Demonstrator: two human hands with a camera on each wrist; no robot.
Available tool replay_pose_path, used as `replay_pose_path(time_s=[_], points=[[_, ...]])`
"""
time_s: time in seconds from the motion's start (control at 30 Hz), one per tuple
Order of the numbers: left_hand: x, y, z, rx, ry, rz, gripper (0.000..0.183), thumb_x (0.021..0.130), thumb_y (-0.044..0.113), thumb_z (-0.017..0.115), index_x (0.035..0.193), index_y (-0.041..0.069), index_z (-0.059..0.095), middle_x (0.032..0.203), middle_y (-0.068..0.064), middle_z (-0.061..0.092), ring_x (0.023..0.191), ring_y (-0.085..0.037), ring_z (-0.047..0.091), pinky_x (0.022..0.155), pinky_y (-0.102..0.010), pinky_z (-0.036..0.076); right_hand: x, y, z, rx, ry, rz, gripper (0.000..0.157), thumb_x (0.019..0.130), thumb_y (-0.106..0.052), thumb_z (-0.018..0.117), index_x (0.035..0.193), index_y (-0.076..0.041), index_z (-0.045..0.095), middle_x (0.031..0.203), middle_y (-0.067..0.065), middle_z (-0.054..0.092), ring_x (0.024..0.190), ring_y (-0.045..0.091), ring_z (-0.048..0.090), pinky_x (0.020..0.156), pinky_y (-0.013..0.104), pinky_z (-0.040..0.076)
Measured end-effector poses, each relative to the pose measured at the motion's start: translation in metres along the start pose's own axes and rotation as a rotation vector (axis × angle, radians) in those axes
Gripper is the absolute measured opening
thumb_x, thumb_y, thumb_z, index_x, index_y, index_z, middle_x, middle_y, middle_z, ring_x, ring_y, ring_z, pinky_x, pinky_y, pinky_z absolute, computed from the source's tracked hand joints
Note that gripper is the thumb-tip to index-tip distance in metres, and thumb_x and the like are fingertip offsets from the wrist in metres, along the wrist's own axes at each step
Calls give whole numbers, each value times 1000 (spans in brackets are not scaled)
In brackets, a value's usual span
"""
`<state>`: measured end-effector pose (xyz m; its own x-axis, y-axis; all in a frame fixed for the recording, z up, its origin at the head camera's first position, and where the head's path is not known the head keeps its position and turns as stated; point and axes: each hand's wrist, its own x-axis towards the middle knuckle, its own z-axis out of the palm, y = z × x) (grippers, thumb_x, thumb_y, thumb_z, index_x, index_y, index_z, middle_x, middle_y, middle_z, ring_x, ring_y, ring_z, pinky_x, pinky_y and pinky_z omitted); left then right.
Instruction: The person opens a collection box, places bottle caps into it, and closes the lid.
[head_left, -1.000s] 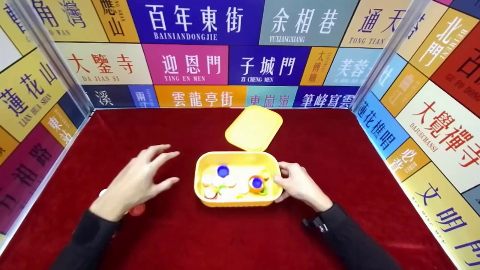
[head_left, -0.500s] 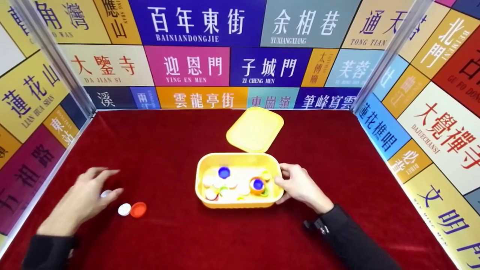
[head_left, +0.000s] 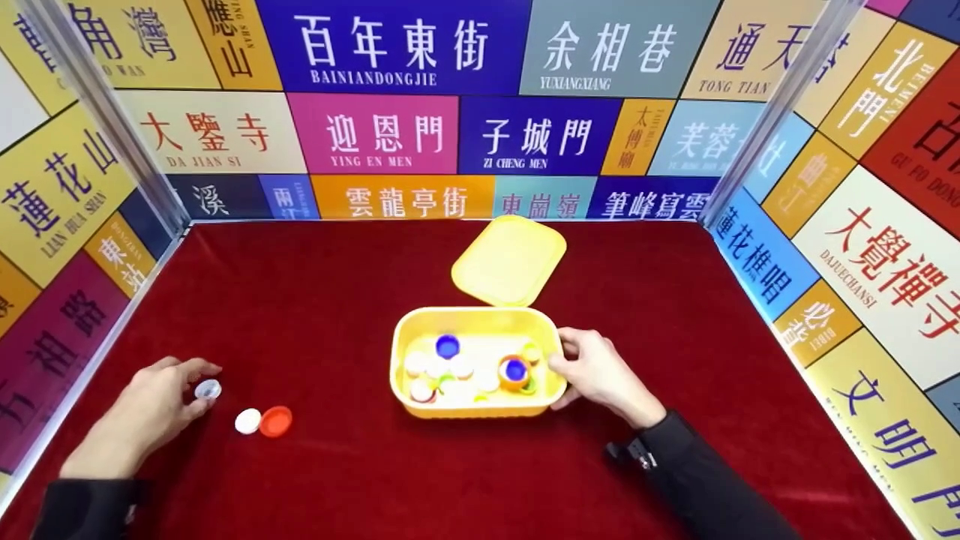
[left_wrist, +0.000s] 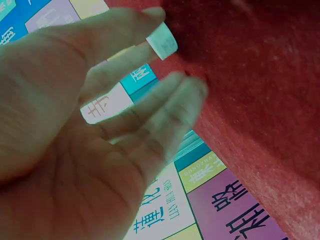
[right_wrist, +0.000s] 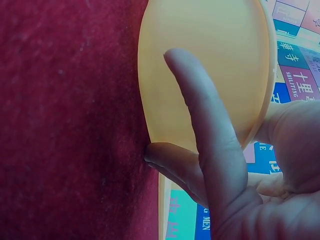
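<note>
At the left, my left hand (head_left: 146, 409) has its thumb and index finger around a small clear round cap (head_left: 208, 389), pinching its sides. In the left wrist view the cap (left_wrist: 163, 41) appears whitish at the thumb tip, and the other fingers stretch out loosely. A white disc (head_left: 247, 421) and a red round lid (head_left: 276, 421) lie side by side just right of that hand. My right hand (head_left: 604, 375) grips the right end of a yellow plastic box (head_left: 480, 409), thumb at the rim. The right wrist view has its fingers against the box's outer wall (right_wrist: 215, 60).
Inside the box lie a blue round piece (head_left: 448, 346), an orange piece with a blue centre (head_left: 514, 371) and several white and green pieces. A yellow lid (head_left: 510, 260) rests behind the box on the red cloth (head_left: 315, 480). Printed panels wall the table's back and sides.
My left hand has moved left and down from near the box to the clear cap, and its thumb and index finger have closed on it. The right hand stays at the box.
</note>
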<state>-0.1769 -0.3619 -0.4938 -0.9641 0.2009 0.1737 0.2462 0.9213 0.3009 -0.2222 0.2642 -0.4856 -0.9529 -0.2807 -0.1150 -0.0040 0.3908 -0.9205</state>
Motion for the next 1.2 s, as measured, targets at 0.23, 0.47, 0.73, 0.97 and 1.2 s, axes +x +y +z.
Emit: replay_pose_path(time_s=[0.23, 0.47, 0.73, 0.97, 1.2], points=[[4, 1, 3, 14, 28, 91, 25, 85, -7, 89, 106, 5, 86, 94, -12, 77, 82, -26, 71, 74, -45, 61, 1, 1, 1, -3, -8, -5, 49, 105, -2, 60, 153, 1, 68, 132, 24, 84, 88, 42, 89, 64, 54, 73], [8, 4, 5, 15, 75, 119, 22, 84, -6, 90, 103, 4, 84, 91, -13, 75, 79, -28, 71, 71, -47, 62, 1, 1, 1, -2, -5, -8, 47, 105, -2, 61, 151, 1, 70, 132, 24, 84, 88, 41, 89, 64, 54, 73], [19, 26, 2, 2, 193, 191, 24, 83, -11, 91, 100, 4, 84, 92, -13, 76, 79, -30, 75, 70, -49, 64, 2, 1, 1, -3, 1, -6, 48, 104, -1, 61, 150, 1, 70, 129, 24, 85, 86, 41, 89, 63, 54, 72], [38, 61, -2, -36, 254, 282, 27, 83, -12, 92, 102, 5, 85, 95, -11, 77, 80, -29, 75, 76, -53, 68, 2, 2, 1, 0, 7, -2, 48, 103, -1, 61, 150, 0, 70, 128, 24, 85, 84, 41, 88, 63, 54, 72], [56, 105, -4, -66, 248, 358, 33, 84, -14, 91, 111, 6, 85, 102, -14, 76, 88, -29, 77, 83, -53, 70, 1, 2, 0, 3, 6, 1, 48, 104, -1, 61, 151, 1, 69, 132, 25, 84, 88, 41, 89, 64, 54, 72]])
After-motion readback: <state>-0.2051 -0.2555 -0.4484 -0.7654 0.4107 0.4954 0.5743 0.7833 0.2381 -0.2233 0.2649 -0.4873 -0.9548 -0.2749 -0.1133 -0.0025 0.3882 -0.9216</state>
